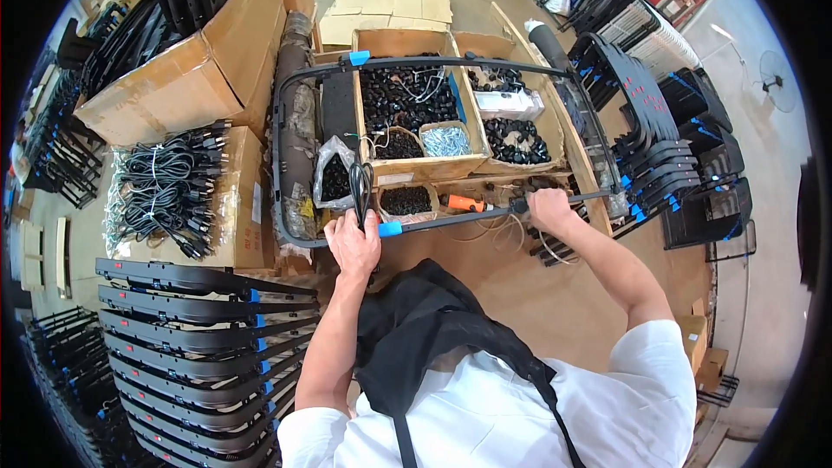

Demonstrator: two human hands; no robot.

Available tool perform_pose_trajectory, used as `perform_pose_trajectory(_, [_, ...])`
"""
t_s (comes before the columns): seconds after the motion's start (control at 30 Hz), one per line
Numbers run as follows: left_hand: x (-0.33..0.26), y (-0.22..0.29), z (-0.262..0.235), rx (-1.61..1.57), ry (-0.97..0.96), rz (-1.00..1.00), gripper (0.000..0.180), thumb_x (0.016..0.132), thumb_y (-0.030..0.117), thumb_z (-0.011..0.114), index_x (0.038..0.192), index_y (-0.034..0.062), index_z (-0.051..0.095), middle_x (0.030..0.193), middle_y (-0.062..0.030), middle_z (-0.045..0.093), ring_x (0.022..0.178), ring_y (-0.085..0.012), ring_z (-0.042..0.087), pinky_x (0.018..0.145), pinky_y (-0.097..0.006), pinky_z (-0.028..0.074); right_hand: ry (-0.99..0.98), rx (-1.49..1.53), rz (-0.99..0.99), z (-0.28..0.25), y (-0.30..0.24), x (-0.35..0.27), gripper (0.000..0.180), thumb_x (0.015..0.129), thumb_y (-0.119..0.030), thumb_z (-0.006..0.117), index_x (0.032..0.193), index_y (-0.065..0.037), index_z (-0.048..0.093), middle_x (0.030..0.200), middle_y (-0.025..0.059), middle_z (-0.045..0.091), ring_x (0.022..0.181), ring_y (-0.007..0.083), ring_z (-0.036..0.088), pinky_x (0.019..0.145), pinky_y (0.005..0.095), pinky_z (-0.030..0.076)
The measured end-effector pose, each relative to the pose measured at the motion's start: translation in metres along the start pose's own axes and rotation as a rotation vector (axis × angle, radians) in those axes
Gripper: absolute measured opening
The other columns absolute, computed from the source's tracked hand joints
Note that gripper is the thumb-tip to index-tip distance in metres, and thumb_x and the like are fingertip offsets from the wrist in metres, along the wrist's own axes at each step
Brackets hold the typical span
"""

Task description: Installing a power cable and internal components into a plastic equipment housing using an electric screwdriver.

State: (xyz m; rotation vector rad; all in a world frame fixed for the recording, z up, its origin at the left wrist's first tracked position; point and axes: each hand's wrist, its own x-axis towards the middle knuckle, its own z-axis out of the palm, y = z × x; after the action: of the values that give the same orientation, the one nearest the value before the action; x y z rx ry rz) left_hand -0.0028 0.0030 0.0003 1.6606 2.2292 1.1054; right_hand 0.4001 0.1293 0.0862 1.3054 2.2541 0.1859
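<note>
A large black rectangular frame point(477, 215) with rounded corners and blue pieces lies across padded rails, over a wooden parts bin. At its near left side my left hand point(354, 244) is closed round a coiled black cable point(361, 191), whose loops stick up above the fingers. The hand is right beside the frame's near rail, next to a blue clip point(390, 230). Further right, my right hand point(551, 211) makes a fist over that same rail; what lies inside the fist is partly hidden. An orange-handled tool point(464, 203) rests just behind the rail, between both hands.
The wooden bin point(479, 113) holds black plastic parts and silvery screws point(445, 140). Bundled black cables point(169, 186) sit on a carton at left. Stacked black frames point(186, 321) stand near left, more point(650, 130) at right. A large open carton point(173, 78) rises at far left.
</note>
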Motion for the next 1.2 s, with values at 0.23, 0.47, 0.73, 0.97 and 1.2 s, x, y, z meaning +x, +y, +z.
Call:
perform_pose_trajectory(0.23, [0.003, 0.001, 0.001, 0.019, -0.023, -0.02, 0.033, 0.101, 0.035, 0.062, 0.091, 0.0037, 0.065, 0.082, -0.0179, 0.068, 0.087, -0.0367, 0.065, 0.096, -0.047, 0.041, -0.149, -0.04, -0.075, -0.001, 0.003, 0.001, 0.016, 0.086, -0.012, 0.061, 0.098, -0.007, 0.069, 0.086, 0.0159, 0.076, 0.085, 0.0327, 0.077, 0.071, 0.0453, 0.061])
perform_pose_trajectory(0.47, [0.005, 0.001, -0.003, 0.017, -0.041, -0.045, 0.033, 0.1, 0.035, 0.062, 0.091, 0.0029, 0.065, 0.084, -0.0188, 0.07, 0.089, -0.0366, 0.065, 0.097, -0.047, 0.041, 0.085, 0.094, -0.016, -0.008, -0.006, -0.004, 0.016, 0.091, -0.017, 0.059, 0.1, -0.006, 0.066, 0.085, 0.0153, 0.076, 0.08, 0.0324, 0.077, 0.069, 0.046, 0.061])
perform_pose_trajectory(0.73, [0.005, 0.002, -0.005, 0.034, -0.03, -0.052, 0.035, 0.1, 0.036, 0.062, 0.093, 0.0019, 0.068, 0.086, -0.0198, 0.07, 0.091, -0.0371, 0.065, 0.099, -0.047, 0.04, 0.037, 0.267, -0.07, -0.018, -0.012, -0.006, 0.032, 0.088, -0.023, 0.069, 0.111, -0.004, 0.058, 0.089, 0.0202, 0.074, 0.088, 0.0409, 0.074, 0.075, 0.051, 0.06])
perform_pose_trajectory(0.97, [0.005, 0.005, -0.006, -0.034, -0.045, -0.07, 0.033, 0.099, 0.034, 0.062, 0.096, 0.0027, 0.069, 0.089, -0.0198, 0.071, 0.093, -0.0365, 0.065, 0.1, -0.047, 0.04, 0.099, 0.501, 0.13, 0.002, -0.021, -0.001, 0.034, 0.097, -0.033, 0.064, 0.112, -0.003, 0.056, 0.089, 0.0229, 0.072, 0.087, 0.0437, 0.072, 0.076, 0.0528, 0.058])
perform_pose_trajectory(1.2, [0.005, 0.007, -0.007, -0.007, -0.039, -0.067, 0.031, 0.099, 0.034, 0.063, 0.093, 0.0039, 0.068, 0.088, -0.0182, 0.07, 0.092, -0.0353, 0.065, 0.1, -0.047, 0.04, 0.296, 0.403, 0.019, -0.001, -0.016, 0.0, 0.047, 0.094, -0.035, 0.067, 0.124, -0.001, 0.055, 0.085, 0.0239, 0.074, 0.085, 0.0398, 0.075, 0.076, 0.0521, 0.06])
